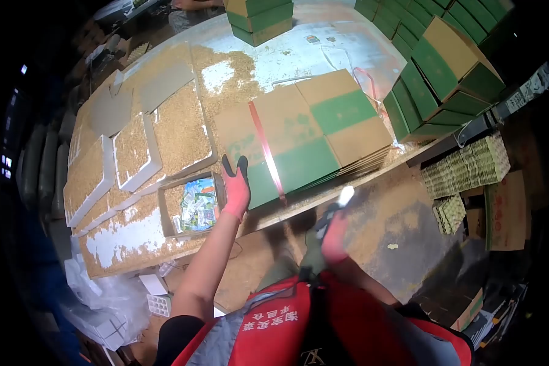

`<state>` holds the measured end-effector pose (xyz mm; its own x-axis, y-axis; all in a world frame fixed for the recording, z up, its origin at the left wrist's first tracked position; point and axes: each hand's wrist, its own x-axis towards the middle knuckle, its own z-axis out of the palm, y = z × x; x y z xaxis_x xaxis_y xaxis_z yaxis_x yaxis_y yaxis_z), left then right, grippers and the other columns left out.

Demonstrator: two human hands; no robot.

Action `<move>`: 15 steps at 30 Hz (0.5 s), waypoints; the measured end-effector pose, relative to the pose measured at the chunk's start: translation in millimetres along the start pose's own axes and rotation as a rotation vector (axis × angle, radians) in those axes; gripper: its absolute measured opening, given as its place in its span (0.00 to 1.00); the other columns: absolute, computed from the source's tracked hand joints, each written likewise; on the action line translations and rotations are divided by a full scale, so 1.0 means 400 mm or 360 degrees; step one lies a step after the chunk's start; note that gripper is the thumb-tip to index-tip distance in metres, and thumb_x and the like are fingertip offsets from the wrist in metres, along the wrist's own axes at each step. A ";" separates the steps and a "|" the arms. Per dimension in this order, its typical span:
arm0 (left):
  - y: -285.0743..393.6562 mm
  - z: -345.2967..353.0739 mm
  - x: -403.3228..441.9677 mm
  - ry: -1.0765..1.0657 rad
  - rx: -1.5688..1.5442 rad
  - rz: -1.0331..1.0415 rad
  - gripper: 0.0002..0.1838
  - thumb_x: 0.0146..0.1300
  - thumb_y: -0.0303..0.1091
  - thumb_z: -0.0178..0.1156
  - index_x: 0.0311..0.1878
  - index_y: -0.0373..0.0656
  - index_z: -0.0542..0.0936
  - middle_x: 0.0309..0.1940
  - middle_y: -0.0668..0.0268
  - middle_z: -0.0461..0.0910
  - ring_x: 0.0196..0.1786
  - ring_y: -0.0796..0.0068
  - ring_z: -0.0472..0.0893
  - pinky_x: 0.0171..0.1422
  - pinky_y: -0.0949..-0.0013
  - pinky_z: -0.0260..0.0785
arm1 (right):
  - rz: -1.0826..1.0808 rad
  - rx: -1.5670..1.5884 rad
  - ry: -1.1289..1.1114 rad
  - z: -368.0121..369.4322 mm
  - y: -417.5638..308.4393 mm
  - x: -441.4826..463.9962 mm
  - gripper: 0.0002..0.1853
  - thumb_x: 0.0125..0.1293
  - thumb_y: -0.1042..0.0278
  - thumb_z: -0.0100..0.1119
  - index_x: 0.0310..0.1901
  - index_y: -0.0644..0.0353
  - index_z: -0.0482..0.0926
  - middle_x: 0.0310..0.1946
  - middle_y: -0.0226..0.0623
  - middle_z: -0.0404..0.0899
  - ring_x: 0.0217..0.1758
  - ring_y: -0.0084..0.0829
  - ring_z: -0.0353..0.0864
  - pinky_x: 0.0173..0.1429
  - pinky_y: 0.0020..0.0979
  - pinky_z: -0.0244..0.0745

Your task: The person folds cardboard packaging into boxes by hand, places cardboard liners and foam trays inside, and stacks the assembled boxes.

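My left hand (236, 186), in a pink glove with dark fingertips, is at the near left corner of a stack of flattened green and brown cardboard boxes (287, 137). Its fingers are apart and nothing shows between them. A red strap (266, 149) crosses the stack. Just left of that hand stands a small open box (165, 213) holding colourful packets (198, 206). My right hand (334, 238), gloved in pink and blurred, is off the table's near edge. Something white (346, 195) shows at its fingertips; the fingers are too smeared to read.
Trays of brown granules (177, 131) cover the table's left part. Folded green boxes (433, 79) stack up at the right, and another stack (259, 23) stands at the back. Egg trays (466, 168) lie right of the table. Part of another person (192, 5) shows at the far edge.
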<state>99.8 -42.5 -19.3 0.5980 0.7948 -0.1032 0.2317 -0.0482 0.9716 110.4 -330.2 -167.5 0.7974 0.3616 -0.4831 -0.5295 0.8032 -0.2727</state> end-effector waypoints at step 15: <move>0.059 -0.044 -0.095 -0.0321 -0.0184 -0.0251 0.35 0.69 0.49 0.59 0.69 0.34 0.62 0.58 0.56 0.75 0.58 0.67 0.74 0.59 0.67 0.69 | -0.1137 -0.2304 0.0336 0.704 -0.503 0.002 0.12 0.70 0.70 0.43 0.43 0.68 0.75 0.36 0.45 0.81 0.39 0.35 0.76 0.46 0.37 0.71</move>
<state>69.0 -63.3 11.3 0.7047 0.6502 -0.2840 0.2520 0.1448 0.9568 299.0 -358.3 121.2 0.9993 -0.0342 0.0123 -0.0011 -0.3658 -0.9307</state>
